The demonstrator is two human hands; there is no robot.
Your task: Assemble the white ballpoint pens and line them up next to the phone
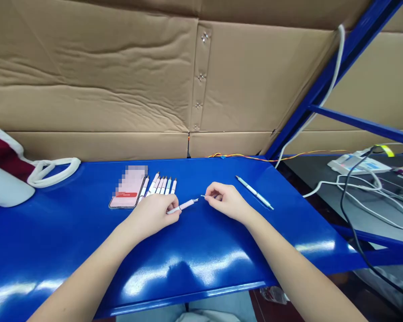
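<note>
My left hand (152, 215) is shut on a pale pink pen barrel (184, 205), whose pointed end faces right. My right hand (226, 202) pinches a thin pale pen refill (204, 196) between its fingertips, a small gap from the barrel's tip. Just beyond my left hand, several white pens (161, 185) lie side by side on the blue metal table (201, 250), partly hidden by that hand. To their left lies a smartphone (127, 187). A white pen (254, 192) lies to the right of my right hand.
Corrugated cardboard sheets (100, 76) line the wall behind the table. A blue steel shelf frame (332, 76) rises at right, with a white cable (329, 80) along it. Orange and yellow wires (255, 157) run along the table's back edge. A white-handled bag (47, 172) sits at left; cables and a white device (359, 164) lie on a grey surface at right.
</note>
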